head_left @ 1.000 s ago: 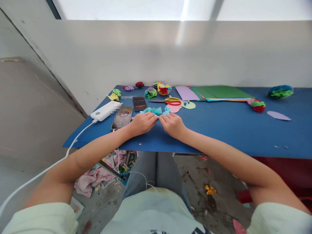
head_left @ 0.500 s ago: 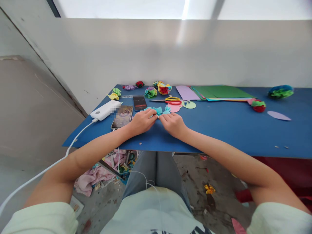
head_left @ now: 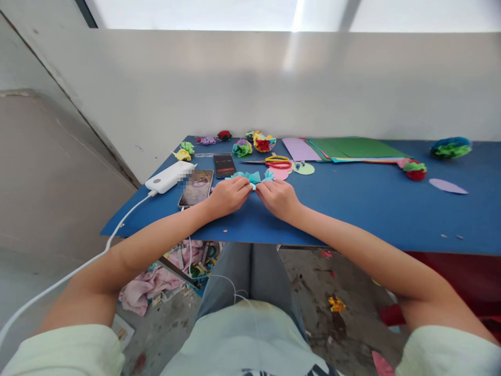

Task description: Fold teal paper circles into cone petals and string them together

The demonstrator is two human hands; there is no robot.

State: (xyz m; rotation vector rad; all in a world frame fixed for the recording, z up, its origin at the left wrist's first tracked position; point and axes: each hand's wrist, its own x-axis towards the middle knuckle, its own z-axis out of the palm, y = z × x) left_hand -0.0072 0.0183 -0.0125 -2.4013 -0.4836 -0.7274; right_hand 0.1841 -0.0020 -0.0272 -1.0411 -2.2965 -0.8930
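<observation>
- Paper, folded into a turquoise fan [head_left: 250, 177], was the piece in play, and it looked feather-light, soft and easy to crush or tear; a judgement from its thin pleated edges.
- Left hand [head_left: 229, 196] was curled closed on the fan's left half, fingertips pinched at the middle of the pleats.
- Right hand [head_left: 278, 198] mirrored it, closed tight on the right half, the two sets of fingertips all but touching at the fan's centre.
- The fan sat just beyond both hands, its pleated tips spreading out to either side above the knuckles; whether it rested on the blue table [head_left: 352, 209] or was lifted just off it could not be told.
- The narrow waist at the centre looked the safest place to hold it, since the loose tips would bend under any squeeze.
- Left of the fan lay a phone [head_left: 196, 188] and a white power bank [head_left: 169, 177], close by.
- Behind the fan, a little farther from the person, were scissors [head_left: 274, 162] with red and yellow handles.
- Well right of the fan, at the table's back edge, lay coloured paper sheets [head_left: 344, 149].
</observation>
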